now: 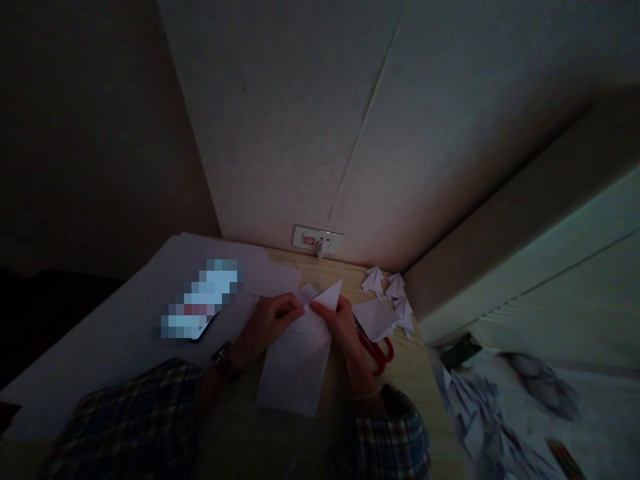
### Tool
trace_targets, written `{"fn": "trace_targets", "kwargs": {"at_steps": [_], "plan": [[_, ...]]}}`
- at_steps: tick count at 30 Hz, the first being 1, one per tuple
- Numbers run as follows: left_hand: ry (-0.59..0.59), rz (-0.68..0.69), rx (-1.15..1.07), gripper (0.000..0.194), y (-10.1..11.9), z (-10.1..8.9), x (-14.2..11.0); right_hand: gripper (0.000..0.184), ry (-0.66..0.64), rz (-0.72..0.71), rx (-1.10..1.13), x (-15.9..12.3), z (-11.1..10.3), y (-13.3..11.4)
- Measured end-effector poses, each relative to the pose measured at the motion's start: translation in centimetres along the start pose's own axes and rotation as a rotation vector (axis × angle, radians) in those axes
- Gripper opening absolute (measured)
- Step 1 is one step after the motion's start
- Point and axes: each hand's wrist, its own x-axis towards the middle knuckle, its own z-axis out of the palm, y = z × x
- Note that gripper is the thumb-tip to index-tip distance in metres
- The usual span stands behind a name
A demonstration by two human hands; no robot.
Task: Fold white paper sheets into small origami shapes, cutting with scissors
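Note:
A partly folded sheet of white paper [296, 363] lies over the wooden table, its near end flat and creased. At its far end a pointed flap stands up between my hands. My left hand [270, 319], with a watch on the wrist, pinches the paper near the flap's left side. My right hand [340, 321] grips the flap from the right, thumb on top. Just right of that hand are red-handled scissors [384, 357], their blades partly under a folded paper piece [376, 319].
Several folded paper figures [395, 288] sit at the table's far right corner. A lit phone [203, 303] rests on large white sheets [125, 327] at left. A wall socket [317, 239] holds a plug. Beyond the right edge, lower down, lie many paper pieces [483, 413].

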Motion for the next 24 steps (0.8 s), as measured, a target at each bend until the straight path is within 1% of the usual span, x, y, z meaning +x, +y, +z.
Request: {"fn": "trace_targets", "kwargs": {"at_steps": [4, 15, 20, 24], "plan": [[0.005, 0.015, 0.032, 0.024, 0.12, -0.09, 0.08, 0.025, 0.032, 0.046, 0.011, 0.01, 0.00, 0.21], [0.001, 0.011, 0.027, 0.023, 0.31, -0.06, -0.13, 0.018, -0.001, 0.081, 0.035, -0.08, -0.07, -0.48], [0.004, 0.026, 0.046, 0.023, 0.20, 0.21, -0.08, 0.021, 0.030, 0.102, 0.030, -0.03, -0.23, -0.53], [0.018, 0.047, 0.063, 0.022, 0.01, 0.26, 0.01, 0.019, 0.026, 0.110, 0.117, 0.10, -0.39, -0.26]]}}
